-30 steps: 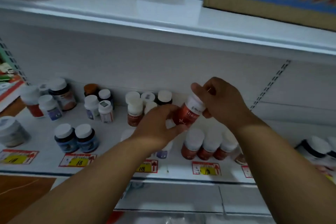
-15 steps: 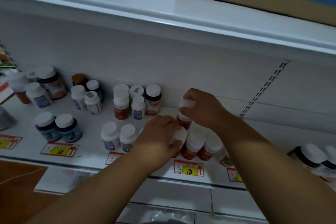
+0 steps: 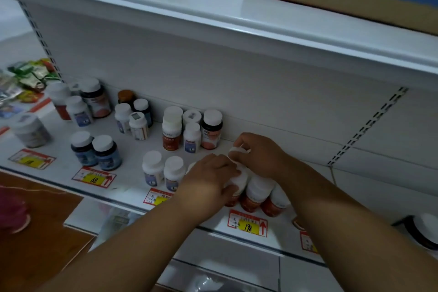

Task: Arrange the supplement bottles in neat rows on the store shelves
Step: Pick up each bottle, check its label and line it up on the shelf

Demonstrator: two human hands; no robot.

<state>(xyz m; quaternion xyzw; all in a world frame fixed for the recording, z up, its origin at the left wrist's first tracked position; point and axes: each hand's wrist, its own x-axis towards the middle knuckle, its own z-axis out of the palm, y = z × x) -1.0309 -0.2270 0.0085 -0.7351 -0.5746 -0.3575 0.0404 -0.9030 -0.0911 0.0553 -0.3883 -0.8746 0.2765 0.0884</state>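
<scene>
1. Since a second ago, the red-labelled bottle (image 3: pixel 238 153) has been brought down from mid-air, where it was held tilted between both hands, to the shelf (image 3: pixel 132 149), behind the front row of red bottles (image 3: pixel 257 193).
2. Its white cap is gripped by the curled fingers of the right hand (image 3: pixel 259 155); only the cap shows, so whether its base already rests on the shelf cannot be told.
3. Over the leftmost bottle of that front row the left hand (image 3: pixel 208 182) is laid, its fingers curled round the white cap as if to steady or square it.
4. Counted as done: a front row of three red bottles stands close together above the price tag marked 198 (image 3: pixel 247 224), and a pair of white bottles with blue labels (image 3: pixel 163 170) stands side by side just to its left.
5. Judged as unfinished: the held bottle has not yet been released, and a second row behind the red ones is only begun.
6. Further left, the cluster of mixed bottles at the back wall (image 3: pixel 192 131) and the two dark blue bottles (image 3: pixel 96 152) are grouped but not lined up, so much tidying appears to be left.
</scene>
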